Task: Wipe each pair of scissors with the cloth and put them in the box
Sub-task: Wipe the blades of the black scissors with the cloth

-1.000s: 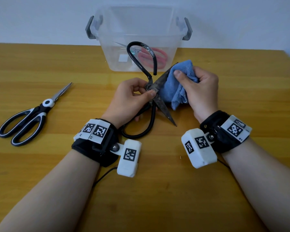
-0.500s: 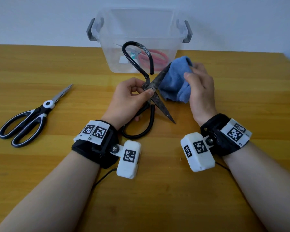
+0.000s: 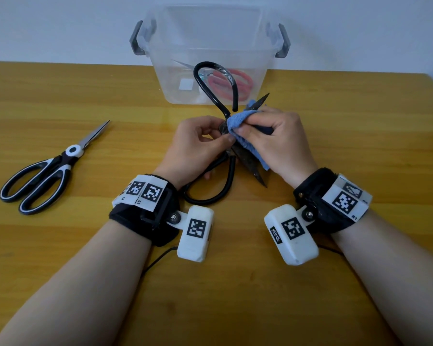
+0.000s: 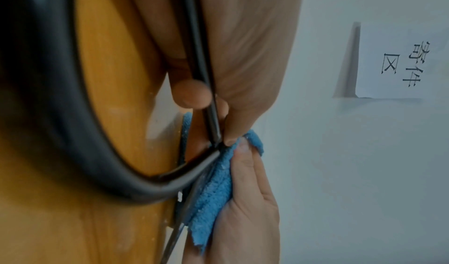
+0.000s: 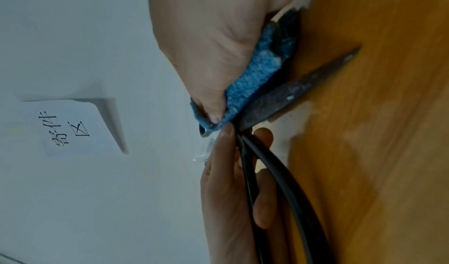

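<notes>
The right hand [image 3: 280,143] is pinching the blue cloth [image 3: 238,121] around one blade of the black iron scissors [image 3: 231,156], right at the pivot, while the left hand [image 3: 195,148] is gripping the handle loop there (blades splayed open, held above the wooden table [image 3: 335,283]). Red-handled scissors [image 3: 235,83] are already lying in the clear plastic box [image 3: 160,71]; the black-and-white scissors [image 3: 43,171] are still waiting, untouched, far left.
</notes>
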A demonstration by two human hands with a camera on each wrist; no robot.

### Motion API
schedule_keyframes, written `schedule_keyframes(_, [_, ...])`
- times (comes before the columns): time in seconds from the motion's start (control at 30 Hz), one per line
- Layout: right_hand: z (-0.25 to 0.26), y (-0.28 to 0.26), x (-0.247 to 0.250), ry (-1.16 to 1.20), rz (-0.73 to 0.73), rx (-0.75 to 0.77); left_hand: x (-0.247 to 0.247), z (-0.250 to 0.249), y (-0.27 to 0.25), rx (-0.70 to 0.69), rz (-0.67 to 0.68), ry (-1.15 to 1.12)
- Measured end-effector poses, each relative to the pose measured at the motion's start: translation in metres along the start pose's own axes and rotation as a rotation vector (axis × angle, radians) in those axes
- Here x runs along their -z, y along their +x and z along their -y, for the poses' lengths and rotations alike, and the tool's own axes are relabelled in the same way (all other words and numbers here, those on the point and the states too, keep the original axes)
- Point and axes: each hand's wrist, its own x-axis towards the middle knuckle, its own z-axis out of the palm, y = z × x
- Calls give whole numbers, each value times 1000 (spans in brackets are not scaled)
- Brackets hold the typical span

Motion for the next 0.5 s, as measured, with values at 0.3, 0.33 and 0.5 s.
schedule_keyframes(0.3, [-8,-1,4,141,-72,24,-1,0,1,-8,-13,-16])
schedule_keyframes(0.33, [-7,-2,3,133,0,39,-1,1,2,-6,-18,-14])
schedule_keyframes(0.5, [-9,1,-1,96,-30,-20,0,4,1,-24,7,-12])
